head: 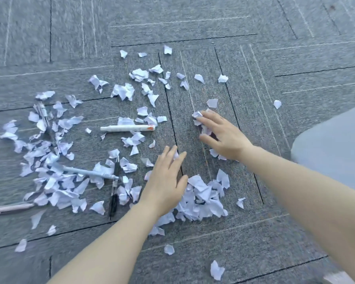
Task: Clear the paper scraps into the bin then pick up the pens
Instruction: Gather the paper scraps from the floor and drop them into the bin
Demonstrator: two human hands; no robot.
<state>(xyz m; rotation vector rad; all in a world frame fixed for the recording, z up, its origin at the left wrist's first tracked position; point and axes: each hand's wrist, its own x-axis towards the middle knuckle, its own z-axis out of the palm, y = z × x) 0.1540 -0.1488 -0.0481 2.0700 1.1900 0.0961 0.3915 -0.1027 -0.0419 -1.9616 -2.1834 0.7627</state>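
Note:
Many torn white paper scraps (123,92) lie scattered over the grey carpet, with a dense heap (203,198) near me. My left hand (165,182) lies flat on the carpet, fingers straight, at the heap's left edge. My right hand (221,134) rests with spread fingers on a few scraps (197,115) farther out. Several pens lie among the scraps: a white marker with an orange end (127,128), a pale blue pen (90,172), a black pen (114,196), a pink-tipped pen (8,208) at the left edge and a partly buried pen (43,113). No bin is in view.
The floor is grey carpet tiles (244,58) with dark seams. A pale grey fabric shape (332,146), perhaps my knee, fills the right edge. Loose single scraps lie near me (216,270) and far right (277,103).

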